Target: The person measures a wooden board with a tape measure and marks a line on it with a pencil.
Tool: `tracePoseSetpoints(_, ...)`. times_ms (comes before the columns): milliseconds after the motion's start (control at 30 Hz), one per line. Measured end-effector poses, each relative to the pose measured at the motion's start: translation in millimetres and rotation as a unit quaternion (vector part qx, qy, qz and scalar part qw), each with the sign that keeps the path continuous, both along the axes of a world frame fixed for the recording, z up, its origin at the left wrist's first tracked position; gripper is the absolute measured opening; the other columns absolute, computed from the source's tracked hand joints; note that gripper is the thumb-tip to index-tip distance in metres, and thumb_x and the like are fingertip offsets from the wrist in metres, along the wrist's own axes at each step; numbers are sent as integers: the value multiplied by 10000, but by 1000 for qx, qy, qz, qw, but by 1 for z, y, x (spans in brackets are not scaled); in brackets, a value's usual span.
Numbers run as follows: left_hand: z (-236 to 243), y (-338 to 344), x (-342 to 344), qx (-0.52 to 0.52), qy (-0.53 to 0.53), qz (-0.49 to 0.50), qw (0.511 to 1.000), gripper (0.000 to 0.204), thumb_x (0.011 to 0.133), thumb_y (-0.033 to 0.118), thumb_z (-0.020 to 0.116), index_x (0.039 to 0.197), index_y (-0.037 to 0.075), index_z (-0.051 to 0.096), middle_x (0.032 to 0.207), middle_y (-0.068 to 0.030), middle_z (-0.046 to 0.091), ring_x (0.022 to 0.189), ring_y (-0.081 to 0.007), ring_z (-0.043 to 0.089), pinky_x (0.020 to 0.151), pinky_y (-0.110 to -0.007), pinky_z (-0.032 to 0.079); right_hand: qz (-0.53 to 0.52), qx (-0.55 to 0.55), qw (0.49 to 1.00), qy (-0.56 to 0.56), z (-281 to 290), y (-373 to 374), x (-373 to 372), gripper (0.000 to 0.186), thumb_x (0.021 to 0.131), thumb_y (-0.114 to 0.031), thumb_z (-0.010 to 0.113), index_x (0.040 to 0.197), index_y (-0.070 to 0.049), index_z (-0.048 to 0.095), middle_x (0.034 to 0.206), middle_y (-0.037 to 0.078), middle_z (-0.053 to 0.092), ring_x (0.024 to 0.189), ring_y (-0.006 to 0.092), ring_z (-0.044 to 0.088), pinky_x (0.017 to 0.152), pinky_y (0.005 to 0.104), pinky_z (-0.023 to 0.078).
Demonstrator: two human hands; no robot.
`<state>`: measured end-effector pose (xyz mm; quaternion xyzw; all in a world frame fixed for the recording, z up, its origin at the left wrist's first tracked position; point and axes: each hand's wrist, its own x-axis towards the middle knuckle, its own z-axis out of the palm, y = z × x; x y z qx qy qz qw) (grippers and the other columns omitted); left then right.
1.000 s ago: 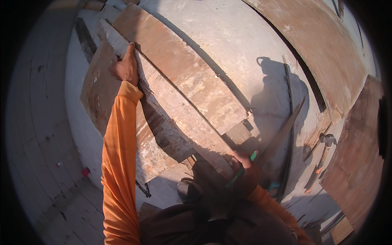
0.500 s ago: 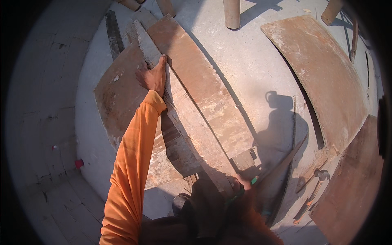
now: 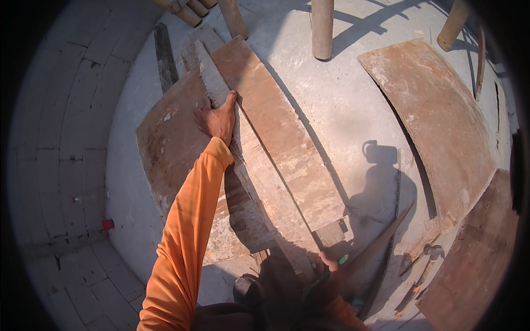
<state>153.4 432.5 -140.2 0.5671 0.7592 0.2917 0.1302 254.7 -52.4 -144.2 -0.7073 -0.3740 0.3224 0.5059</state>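
Note:
My left hand (image 3: 218,118) reaches out in an orange sleeve and grips the upper edge of a long, cement-crusted wooden plank (image 3: 251,182) that stands on its edge. My right hand (image 3: 327,265), close to my body and partly in shadow, holds the plank's near end; something green shows beside it. A flat brown board (image 3: 276,127) lies right next to the plank. Both rest over a worn plywood sheet (image 3: 168,146) on the concrete slab (image 3: 353,110).
Wooden posts (image 3: 322,27) stand at the far edge of the slab. A large plywood sheet (image 3: 436,121) lies to the right, another (image 3: 475,265) at the lower right, and a hammer (image 3: 433,251) between them. A block wall (image 3: 55,138) drops away on the left.
The view has tilted so the posts at the far edge come into sight. My left hand sits lower and further right in the picture, still on the plank. The right hand keeps its hold.

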Motion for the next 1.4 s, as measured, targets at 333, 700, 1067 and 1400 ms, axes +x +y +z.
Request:
tracePoseSetpoints(333, -1, 2, -7, -11, 16, 1, 1000, 999, 714, 685, 753, 1444, 27, 570, 1506, -253, 395, 1449, -438, 340, 1216, -549, 259, -8, 40, 997, -70, 42, 35, 14, 282, 902, 105, 668, 1169, 24, 625, 937, 218, 694, 838, 361, 702, 758, 434, 558)
tracePoseSetpoints(700, -2, 4, -6, 12, 47, -3, 999, 1062, 688, 681, 782, 1397, -80, 567, 1434, -308, 513, 1357, -451, 479, 1150, -481, 364, -4, 22, 997, -74, 39, 29, 12, 305, 897, 106, 669, 1190, 28, 632, 927, 214, 699, 807, 359, 698, 719, 428, 543)
tracePoseSetpoints(1067, -4, 6, -3, 9, 80, 12, 997, 966, 713, 668, 718, 1410, 12, 587, 1448, -268, 442, 1413, -431, 384, 1174, -577, 283, 6, -4, 997, -80, 27, 18, 7, 260, 893, 81, 685, 1131, 19, 599, 977, 239, 706, 878, 398, 714, 787, 465, 583)
tracePoseSetpoints(1400, -9, 11, -8, 29, 76, -10, 997, 964, 725, 616, 765, 1342, -102, 584, 1385, -341, 558, 1305, -479, 530, 1121, -484, 387, 24, 23, 994, -104, 11, 6, 3, 363, 883, 66, 714, 1193, 18, 531, 1060, 244, 692, 875, 384, 706, 740, 451, 577)
